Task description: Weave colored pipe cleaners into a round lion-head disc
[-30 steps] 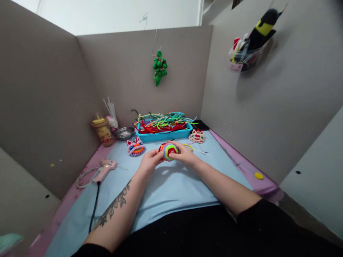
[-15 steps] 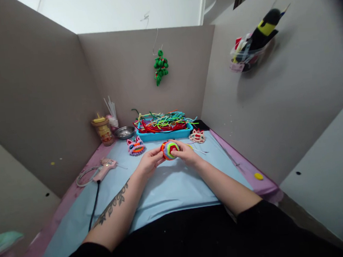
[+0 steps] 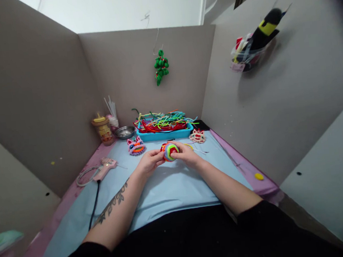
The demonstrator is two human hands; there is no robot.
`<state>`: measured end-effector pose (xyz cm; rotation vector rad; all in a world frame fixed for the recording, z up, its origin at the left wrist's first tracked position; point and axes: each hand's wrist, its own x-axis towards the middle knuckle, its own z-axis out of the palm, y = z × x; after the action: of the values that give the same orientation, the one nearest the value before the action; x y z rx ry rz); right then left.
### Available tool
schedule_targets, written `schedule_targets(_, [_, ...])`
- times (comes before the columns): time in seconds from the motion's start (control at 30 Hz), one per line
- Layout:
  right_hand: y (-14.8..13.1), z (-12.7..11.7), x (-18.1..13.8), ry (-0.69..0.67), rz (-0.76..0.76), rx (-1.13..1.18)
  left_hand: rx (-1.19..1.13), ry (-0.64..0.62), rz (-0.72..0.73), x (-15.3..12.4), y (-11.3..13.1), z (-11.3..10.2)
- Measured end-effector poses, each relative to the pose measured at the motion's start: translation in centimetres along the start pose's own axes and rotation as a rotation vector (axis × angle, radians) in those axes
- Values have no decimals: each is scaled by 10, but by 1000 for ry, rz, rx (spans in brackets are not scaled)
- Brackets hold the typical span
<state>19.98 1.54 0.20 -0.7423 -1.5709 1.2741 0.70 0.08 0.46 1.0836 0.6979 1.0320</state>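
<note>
Both my hands hold a small round pipe-cleaner piece (image 3: 168, 150) with red, orange, green and purple rings, a little above the light blue mat (image 3: 171, 185). My left hand (image 3: 149, 162) pinches its left side with closed fingers. My right hand (image 3: 186, 153) grips the right side, fingers curled over its top. Behind them a blue tray (image 3: 164, 135) is piled with coloured pipe cleaners.
A pink glue gun (image 3: 104, 168) with a black cord lies at the left. Two finished fuzzy faces (image 3: 136, 146) (image 3: 197, 135) sit before the tray. A jar (image 3: 101, 130) and a metal bowl (image 3: 124, 132) stand at the back left. Grey partition walls enclose the desk.
My hands have turned the round piece slightly between the fingers; its position hardly shifted.
</note>
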Motion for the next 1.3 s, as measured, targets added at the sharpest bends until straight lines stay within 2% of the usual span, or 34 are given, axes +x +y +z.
schedule_targets(0.37, [1,-2,1,-106,32,-34,-28,0,-33,-3,4,4])
schedule_targets(0.6, [3,-1,1,-104,46,-120,-87,165,-2,1,4,1])
schedule_targets(0.87, [5,-3,1,-101,88,-128,-98,178,-65,0,3,3])
schedule_targets(0.97, [4,2,2,-39,94,-35,-137,189,-76,2,3,1])
schedule_targets(1.1, [1,6,3,49,93,224,-260,217,-27,7,6,-4])
schedule_targets(1.3, [-2,8,2,-71,145,307,-418,275,-17,9,12,-2])
